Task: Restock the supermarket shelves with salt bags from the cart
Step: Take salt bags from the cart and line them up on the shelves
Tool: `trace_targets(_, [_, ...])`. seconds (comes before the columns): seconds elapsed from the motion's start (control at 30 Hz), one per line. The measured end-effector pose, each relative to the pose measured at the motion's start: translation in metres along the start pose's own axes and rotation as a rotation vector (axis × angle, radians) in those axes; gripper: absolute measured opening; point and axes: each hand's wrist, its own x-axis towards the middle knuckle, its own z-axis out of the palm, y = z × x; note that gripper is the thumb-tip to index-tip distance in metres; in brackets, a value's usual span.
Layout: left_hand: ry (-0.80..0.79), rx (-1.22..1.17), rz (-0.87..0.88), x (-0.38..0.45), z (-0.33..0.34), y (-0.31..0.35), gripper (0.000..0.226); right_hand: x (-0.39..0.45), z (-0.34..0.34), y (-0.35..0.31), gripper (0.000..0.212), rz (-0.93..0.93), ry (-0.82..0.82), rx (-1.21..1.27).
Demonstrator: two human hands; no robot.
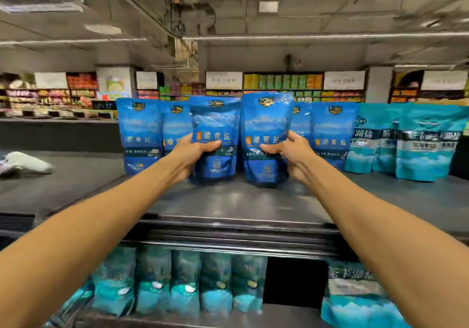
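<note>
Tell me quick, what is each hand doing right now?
Left hand: grips a blue salt bag, upright on the top shelf.
Right hand: grips a second blue salt bag beside it.

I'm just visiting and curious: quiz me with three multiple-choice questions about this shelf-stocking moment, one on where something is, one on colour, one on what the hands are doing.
1. Where do the teal bags on the top shelf stand?
A. To the right of the dark blue bags
B. To the left of them
C. Stacked on top of them

2. What colour is the bag in the left hand?
A. Red
B. Dark blue
C. Yellow

3. What is the right hand doing?
A. Hanging idle
B. Pointing at the ceiling
C. Holding a bag

Answers:
1 A, the teal row starts right of the blue row.
2 B, the left bag is dark blue.
3 C, its thumb and fingers wrap the right bag.
</note>
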Motion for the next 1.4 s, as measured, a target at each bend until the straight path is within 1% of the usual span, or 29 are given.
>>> trace_targets(0.03, [-0.014, 0.018, 0.005, 0.01, 0.0, -0.008, 0.054, 0.011, 0.003, 0.006, 0.063, 0.023, -0.002, -0.043])
trace_targets(0.07, [-0.026, 0.054, 0.016, 0.019, -0.002, -0.016, 0.052, 0.02, 0.004, 0.011, 0.064, 0.046, -0.009, -0.103])
trace_targets(0.1, [-0.044, 0.117, 0.034, 0.025, -0.006, -0.022, 0.044, 0.025, 0.002, 0.014, 0.062, 0.063, -0.02, -0.191])
trace_targets(0.17, [-0.122, 0.34, 0.078, 0.035, -0.018, -0.027, 0.029, 0.034, -0.006, 0.019, 0.061, 0.064, -0.062, -0.43])
trace_targets(0.2, [-0.164, 0.476, 0.082, 0.035, -0.024, -0.026, 0.029, 0.038, -0.012, 0.021, 0.059, 0.054, -0.085, -0.547])
trace_targets(0.23, [-0.169, 0.607, 0.069, 0.035, -0.029, -0.025, 0.035, 0.04, -0.017, 0.023, 0.059, 0.043, -0.111, -0.651])
trace_targets(0.27, [-0.143, 0.724, 0.049, 0.035, -0.033, -0.024, 0.042, 0.041, -0.02, 0.024, 0.064, 0.031, -0.136, -0.739])
trace_targets(0.3, [-0.104, 0.821, 0.03, 0.034, -0.035, -0.022, 0.048, 0.041, -0.021, 0.025, 0.075, 0.03, -0.148, -0.786])
trace_targets(0.33, [-0.055, 0.919, 0.027, 0.034, -0.035, -0.021, 0.053, 0.041, -0.021, 0.026, 0.083, 0.039, -0.141, -0.796])
trace_targets(0.37, [-0.008, 1.025, 0.044, 0.033, -0.033, -0.019, 0.057, 0.042, -0.021, 0.028, 0.087, 0.041, -0.131, -0.79])
trace_targets(0.4, [0.028, 1.119, 0.071, 0.032, -0.03, -0.019, 0.059, 0.042, -0.019, 0.03, 0.086, 0.039, -0.117, -0.792])
trace_targets(0.5, [0.1, 1.325, 0.171, 0.033, -0.022, -0.018, 0.062, 0.046, -0.012, 0.032, 0.074, 0.032, -0.066, -0.836])
trace_targets(0.6, [0.132, 1.533, 0.221, 0.036, -0.013, -0.018, 0.063, 0.053, -0.007, 0.033, 0.061, -0.005, -0.072, -0.891])
trace_targets(0.67, [0.134, 1.57, 0.222, 0.038, -0.01, -0.018, 0.062, 0.055, -0.007, 0.034, 0.056, -0.035, -0.081, -0.903])
trace_targets(0.73, [0.142, 1.559, 0.221, 0.038, -0.012, -0.02, 0.063, 0.056, -0.008, 0.036, 0.056, -0.05, -0.084, -0.922])
trace_targets(0.83, [0.146, 1.543, 0.221, 0.033, -0.014, -0.022, 0.064, 0.051, -0.01, 0.038, 0.068, -0.043, -0.085, -0.963])
trace_targets(0.9, [0.151, 1.54, 0.22, 0.03, -0.013, -0.021, 0.063, 0.048, -0.009, 0.038, 0.071, -0.031, -0.083, -0.999])
trace_targets(1.0, [0.171, 1.568, 0.215, 0.027, -0.013, -0.017, 0.063, 0.043, -0.005, 0.035, 0.064, -0.031, -0.063, -1.0])
trace_targets(1.1, [0.154, 1.581, 0.216, 0.022, -0.013, -0.015, 0.064, 0.037, -0.005, 0.031, 0.053, -0.032, -0.057, -1.02])
trace_targets(1.17, [0.142, 1.535, 0.195, 0.018, -0.014, -0.012, 0.067, 0.031, -0.007, 0.026, 0.052, -0.052, -0.074, -1.094])
trace_targets(1.23, [0.113, 1.434, 0.138, 0.014, -0.016, -0.01, 0.068, 0.023, -0.011, 0.023, 0.052, -0.068, -0.092, -1.152])
trace_targets(1.3, [0.057, 1.319, 0.099, 0.011, -0.018, -0.008, 0.061, 0.015, -0.017, 0.02, 0.05, -0.066, -0.09, -1.163])
trace_targets(1.37, [0.037, 1.235, 0.115, 0.007, -0.019, -0.007, 0.054, 0.007, -0.025, 0.018, 0.046, -0.062, -0.077, -1.154])
trace_targets(1.4, [0.04, 1.203, 0.133, 0.003, -0.019, -0.006, 0.051, 0.003, -0.03, 0.017, 0.047, -0.058, -0.072, -1.148])
